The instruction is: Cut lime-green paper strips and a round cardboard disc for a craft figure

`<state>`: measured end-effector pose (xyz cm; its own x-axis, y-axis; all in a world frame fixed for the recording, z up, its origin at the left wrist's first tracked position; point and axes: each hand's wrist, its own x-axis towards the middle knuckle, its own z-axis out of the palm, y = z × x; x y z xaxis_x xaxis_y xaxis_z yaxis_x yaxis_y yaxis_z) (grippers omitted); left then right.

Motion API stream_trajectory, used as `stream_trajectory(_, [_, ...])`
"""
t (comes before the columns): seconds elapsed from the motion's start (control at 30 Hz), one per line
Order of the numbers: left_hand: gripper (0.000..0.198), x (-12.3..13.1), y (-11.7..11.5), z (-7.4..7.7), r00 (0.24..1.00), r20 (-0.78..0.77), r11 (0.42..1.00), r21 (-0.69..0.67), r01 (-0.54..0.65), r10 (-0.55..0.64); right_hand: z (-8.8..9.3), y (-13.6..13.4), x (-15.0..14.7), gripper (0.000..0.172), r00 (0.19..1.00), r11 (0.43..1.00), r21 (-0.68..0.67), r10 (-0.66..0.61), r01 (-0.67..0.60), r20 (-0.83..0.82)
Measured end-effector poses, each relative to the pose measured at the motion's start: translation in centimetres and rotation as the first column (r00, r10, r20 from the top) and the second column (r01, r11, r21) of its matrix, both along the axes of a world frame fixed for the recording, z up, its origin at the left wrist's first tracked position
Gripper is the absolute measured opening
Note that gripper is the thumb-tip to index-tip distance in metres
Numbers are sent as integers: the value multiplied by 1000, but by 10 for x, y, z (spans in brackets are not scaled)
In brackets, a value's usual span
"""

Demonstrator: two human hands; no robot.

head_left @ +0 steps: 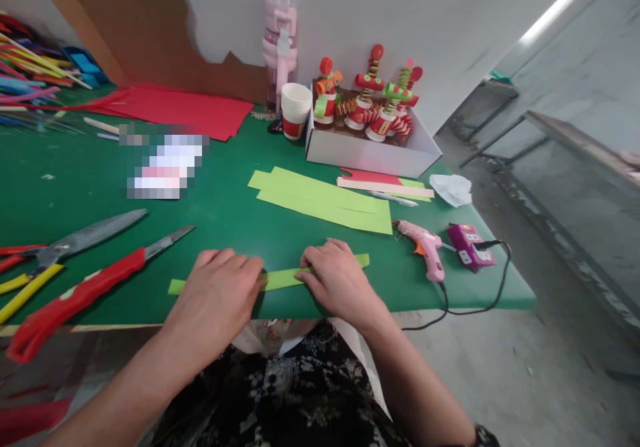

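A long light-green paper strip [283, 277] lies along the near edge of the green table [210, 200]. My left hand [217, 293] rests on its left half with fingers curled down onto it. My right hand [335, 277] presses on its right half, fingertips pinched on the strip. Both ends of the strip stick out beyond my hands. The part under my palms is hidden.
Large red-handled scissors [75, 293] and a second pair [55, 250] lie at left. Green paper sheets [325, 200], a pink glue gun [425, 250] with cord, a purple device [470, 247], a white box of paper crafts [370, 147], stacked cups [295, 110], red paper [185, 110].
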<state>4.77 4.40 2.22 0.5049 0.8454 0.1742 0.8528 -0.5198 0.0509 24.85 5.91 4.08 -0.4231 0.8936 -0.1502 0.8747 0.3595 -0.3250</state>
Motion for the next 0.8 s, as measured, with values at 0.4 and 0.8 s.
stream_trajectory(0.4, [30, 2, 1, 0, 1000, 12, 1000, -13, -15, 15, -5, -1, 0, 9, 999, 999, 25, -19, 20, -35])
stream_trajectory(0.8, [24, 5, -4, 3, 998, -66, 1000, 14, -15, 16, -5, -1, -1, 9, 999, 999, 39, -28, 29, -26])
